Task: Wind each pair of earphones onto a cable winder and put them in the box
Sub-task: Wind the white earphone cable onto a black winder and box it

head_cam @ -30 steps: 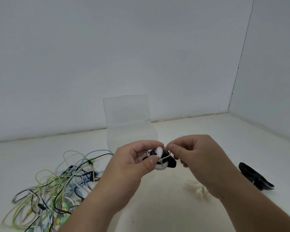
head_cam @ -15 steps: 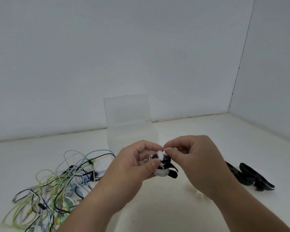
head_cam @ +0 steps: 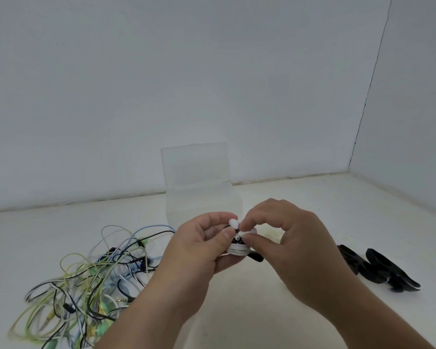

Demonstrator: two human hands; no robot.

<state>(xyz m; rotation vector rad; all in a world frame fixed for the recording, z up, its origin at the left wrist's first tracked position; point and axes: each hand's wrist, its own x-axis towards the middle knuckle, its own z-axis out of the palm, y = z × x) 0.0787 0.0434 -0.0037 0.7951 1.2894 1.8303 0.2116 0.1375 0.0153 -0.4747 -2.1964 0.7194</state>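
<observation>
While the left hand (head_cam: 199,248) grips the nearly wound cable winder (head_cam: 256,257), the right hand (head_cam: 295,250) pinches a white earbud (head_cam: 247,232) for tucking; transfer to the box (head_cam: 202,195) presumably follows.

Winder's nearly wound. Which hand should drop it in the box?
The left hand. It grips the winder, and the box stands just behind it. The right hand only pinches an earbud at the winder's top.

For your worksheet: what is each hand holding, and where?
Left hand grips the cable winder round its wound middle; right hand pinches a white earbud at its top.
</observation>
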